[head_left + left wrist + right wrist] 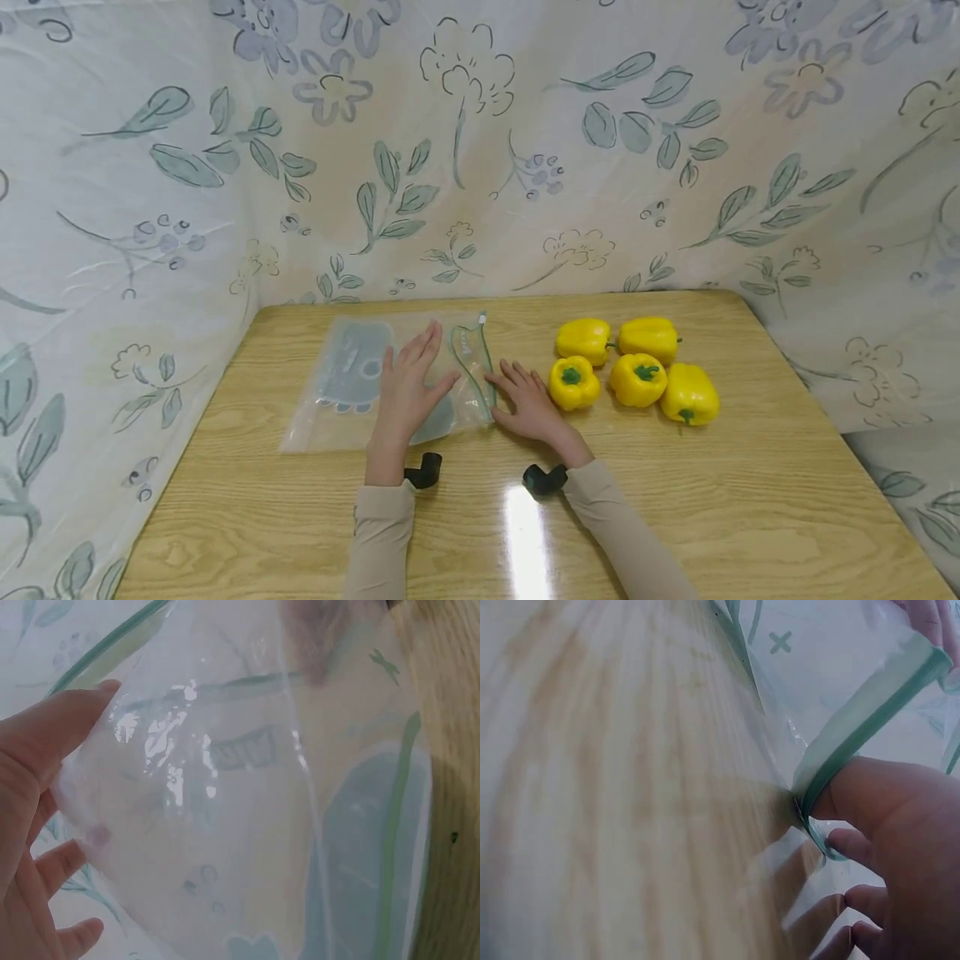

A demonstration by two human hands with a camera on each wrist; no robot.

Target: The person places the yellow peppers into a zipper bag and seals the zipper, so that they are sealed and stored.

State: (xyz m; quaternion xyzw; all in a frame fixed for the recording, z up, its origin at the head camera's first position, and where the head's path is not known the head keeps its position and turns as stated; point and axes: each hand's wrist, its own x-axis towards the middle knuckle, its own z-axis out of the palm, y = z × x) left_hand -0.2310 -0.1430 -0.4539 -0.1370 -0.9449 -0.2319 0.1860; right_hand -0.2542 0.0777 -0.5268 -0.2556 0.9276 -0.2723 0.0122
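Observation:
A clear plastic zip bag (307,417) with blue printed shapes and a green-edged mouth lies flat on the table, its mouth to the right and gaping a little. Over its middle is my left hand (408,379), fingers straight and thumb spread toward the mouth. In the left wrist view, the thumb (67,724) touches a raised fold of the plastic. At the bag's mouth, my right hand (532,408) has its fingers spread. The right wrist view shows the thumb (870,787) against the green strip (870,720), with the other fingertips just below.
Several yellow bell peppers (637,379) with green stems sit right of the right hand, grouped in two rows. A wooden table (247,517) holds everything. Floral cloth (480,217) hangs at its back and sides. Black wrist mounts (423,471) show near both cuffs.

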